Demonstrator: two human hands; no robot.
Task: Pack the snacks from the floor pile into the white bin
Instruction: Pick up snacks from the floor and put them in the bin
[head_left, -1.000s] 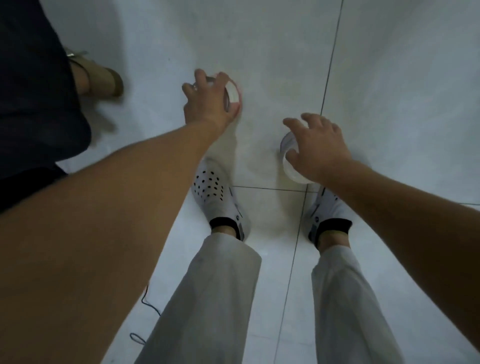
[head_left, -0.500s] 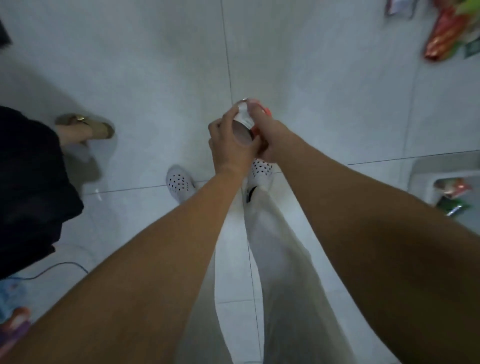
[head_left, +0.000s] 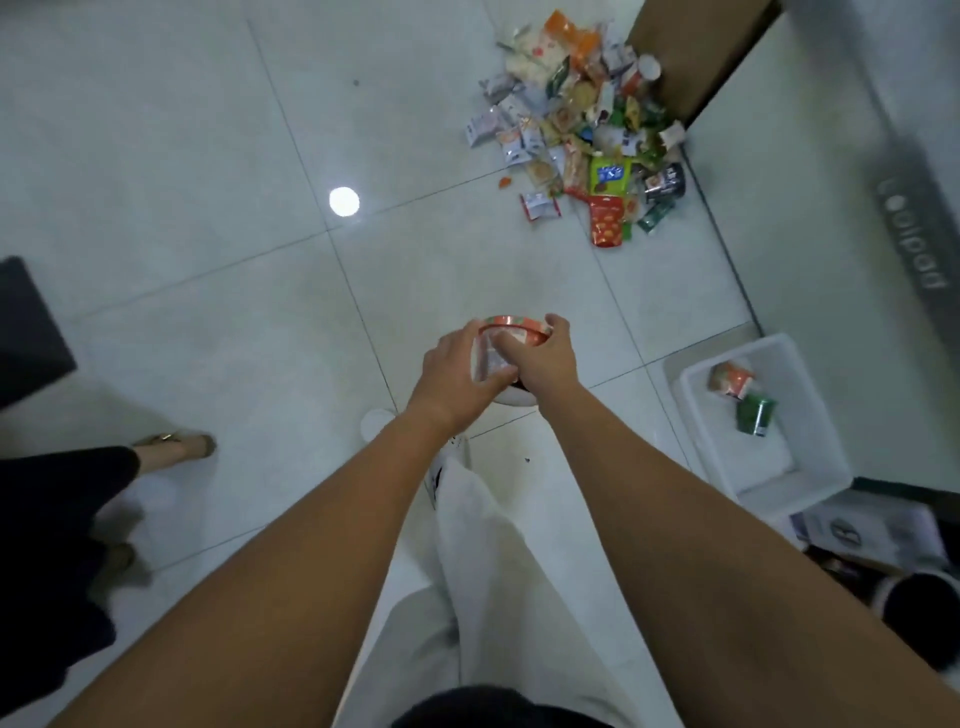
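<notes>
A round red-rimmed snack cup (head_left: 506, 343) is gripped by left hand (head_left: 457, 370) and right hand (head_left: 545, 358), well apart from the white plastic bin (head_left: 810, 483).

We see a snack cup (head_left: 511, 325) with an orange-red rim and a white printed side. The floor (head_left: 208, 156) is pale grey tile crossed by dark grout lines. The pile (head_left: 582, 130) mixes orange, red, green and white wrappers. The white bin (head_left: 688, 410) holds an orange-and-white packet (head_left: 731, 379) and a green packet (head_left: 756, 414). Our trousers (head_left: 498, 571) are white.
</notes>
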